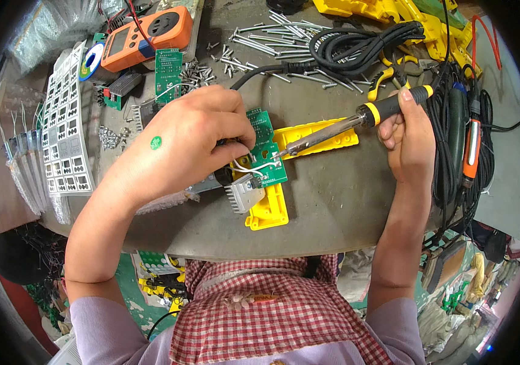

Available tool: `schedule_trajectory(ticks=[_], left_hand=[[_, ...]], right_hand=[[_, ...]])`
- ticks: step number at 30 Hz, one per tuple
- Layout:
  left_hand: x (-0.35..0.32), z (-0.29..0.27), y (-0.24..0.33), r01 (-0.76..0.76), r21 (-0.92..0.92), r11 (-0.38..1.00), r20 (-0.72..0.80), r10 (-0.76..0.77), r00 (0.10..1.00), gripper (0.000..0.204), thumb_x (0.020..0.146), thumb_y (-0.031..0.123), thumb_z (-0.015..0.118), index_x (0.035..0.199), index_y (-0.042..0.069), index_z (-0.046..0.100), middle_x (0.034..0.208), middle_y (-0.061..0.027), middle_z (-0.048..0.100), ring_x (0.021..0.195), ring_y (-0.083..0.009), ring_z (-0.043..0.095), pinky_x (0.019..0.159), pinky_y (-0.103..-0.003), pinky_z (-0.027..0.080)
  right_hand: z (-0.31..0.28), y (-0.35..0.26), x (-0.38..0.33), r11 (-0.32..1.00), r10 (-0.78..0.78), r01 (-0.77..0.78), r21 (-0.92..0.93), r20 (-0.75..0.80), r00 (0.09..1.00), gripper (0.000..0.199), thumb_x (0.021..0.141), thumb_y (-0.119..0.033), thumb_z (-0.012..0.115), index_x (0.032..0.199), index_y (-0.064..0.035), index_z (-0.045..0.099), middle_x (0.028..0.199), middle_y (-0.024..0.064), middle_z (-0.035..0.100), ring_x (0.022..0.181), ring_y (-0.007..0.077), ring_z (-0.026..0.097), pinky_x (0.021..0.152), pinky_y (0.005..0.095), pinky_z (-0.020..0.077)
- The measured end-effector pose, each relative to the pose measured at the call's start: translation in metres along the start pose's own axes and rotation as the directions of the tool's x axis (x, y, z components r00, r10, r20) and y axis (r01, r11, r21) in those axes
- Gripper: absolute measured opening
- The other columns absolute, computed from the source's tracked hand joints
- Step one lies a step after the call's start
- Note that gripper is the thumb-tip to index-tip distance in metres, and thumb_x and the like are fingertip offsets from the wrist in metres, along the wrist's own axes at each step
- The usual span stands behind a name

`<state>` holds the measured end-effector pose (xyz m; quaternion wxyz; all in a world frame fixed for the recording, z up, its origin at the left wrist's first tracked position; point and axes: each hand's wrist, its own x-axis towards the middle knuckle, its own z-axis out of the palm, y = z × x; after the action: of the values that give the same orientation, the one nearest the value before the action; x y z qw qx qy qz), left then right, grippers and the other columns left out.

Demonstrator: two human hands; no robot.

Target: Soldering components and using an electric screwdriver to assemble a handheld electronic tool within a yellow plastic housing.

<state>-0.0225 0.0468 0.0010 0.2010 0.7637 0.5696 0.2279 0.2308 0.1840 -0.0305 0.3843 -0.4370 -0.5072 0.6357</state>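
A black-and-yellow soldering iron (333, 129) is gripped in my right hand (409, 137), its thin tip slanting down left to the edge of a green circuit board (263, 131). My left hand (196, 134) is closed in a pinch at the board's left side, over a white wire (260, 166) that runs from the fingertips to the solder pads by the tip. What else the fingers cover is hidden. A finned metal heat sink (244, 194) hangs at the board's lower corner. Yellow plastic housing (317, 139) lies beneath and beside the board.
Behind lie long screws (278, 41), a coiled black cable (363, 45), yellow-handled pliers (387, 73) and yellow casings (357, 7). An orange multimeter (148, 39), solder spool (91, 61), another green board (168, 70) and a label sheet (65, 121) are left. Cables (445, 134) and an orange-handled tool (471, 152) lie right.
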Motion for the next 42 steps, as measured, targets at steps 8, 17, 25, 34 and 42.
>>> schedule_trajectory(ticks=[8, 17, 25, 34, 42], left_hand=[[-0.001, -0.001, 0.002, 0.010, -0.032, 0.999, -0.004, -0.010, 1.000, 0.014, 0.068, 0.001, 0.070, 0.081, 0.003, 0.066, 0.081, -0.0077, 0.055, 0.080, -0.0254, 0.056, 0.070, -0.035, 0.047], [-0.001, -0.003, 0.001, -0.018, -0.005, 1.000, 0.004, 0.018, 1.000, 0.014, 0.068, 0.002, 0.071, 0.081, 0.003, 0.066, 0.083, -0.0073, 0.056, 0.081, -0.0258, 0.056, 0.070, -0.035, 0.047], [-0.004, -0.016, 0.002, 0.034, -0.062, 0.997, 0.057, -0.030, 0.998, 0.021, 0.067, 0.003, 0.072, 0.088, 0.004, 0.069, 0.091, -0.0069, 0.060, 0.085, -0.0258, 0.059, 0.073, -0.036, 0.049], [-0.013, -0.034, 0.003, 0.050, -0.017, 0.999, 0.087, -0.048, 0.995, 0.027, 0.068, 0.000, 0.071, 0.093, 0.006, 0.070, 0.091, -0.0065, 0.059, 0.080, -0.0225, 0.060, 0.069, -0.032, 0.048], [-0.012, -0.027, -0.002, -0.035, 0.001, 0.999, 0.114, 0.035, 0.993, 0.023, 0.065, -0.002, 0.071, 0.087, 0.007, 0.070, 0.089, -0.0056, 0.058, 0.078, -0.0209, 0.059, 0.065, -0.031, 0.047]], right_hand=[[0.000, -0.001, -0.001, 0.999, -0.004, 0.004, -0.037, -0.011, 1.000, 0.029, 0.096, -0.032, 0.047, 0.083, -0.0064, 0.051, 0.057, 0.0030, 0.052, 0.046, 0.0069, 0.043, 0.043, 0.0197, 0.0311], [-0.001, 0.000, -0.002, 1.000, 0.002, -0.003, -0.024, -0.017, 1.000, 0.029, 0.097, -0.032, 0.048, 0.085, -0.0056, 0.051, 0.059, 0.0025, 0.053, 0.047, 0.0058, 0.044, 0.043, 0.0184, 0.0319], [-0.002, 0.003, 0.000, 0.999, -0.036, 0.036, 0.003, -0.005, 0.999, 0.026, 0.097, -0.031, 0.048, 0.088, -0.0064, 0.050, 0.059, 0.0015, 0.053, 0.047, 0.0050, 0.044, 0.041, 0.0176, 0.0312], [-0.005, 0.004, 0.001, 0.999, -0.036, 0.036, -0.004, 0.038, 0.999, 0.026, 0.097, -0.030, 0.048, 0.088, -0.0060, 0.051, 0.060, 0.0015, 0.053, 0.047, 0.0050, 0.044, 0.041, 0.0177, 0.0309], [-0.005, 0.002, -0.001, 0.999, -0.036, 0.037, -0.008, 0.047, 0.998, 0.027, 0.097, -0.031, 0.049, 0.086, -0.0062, 0.051, 0.060, 0.0017, 0.053, 0.048, 0.0055, 0.044, 0.043, 0.0179, 0.0317]])
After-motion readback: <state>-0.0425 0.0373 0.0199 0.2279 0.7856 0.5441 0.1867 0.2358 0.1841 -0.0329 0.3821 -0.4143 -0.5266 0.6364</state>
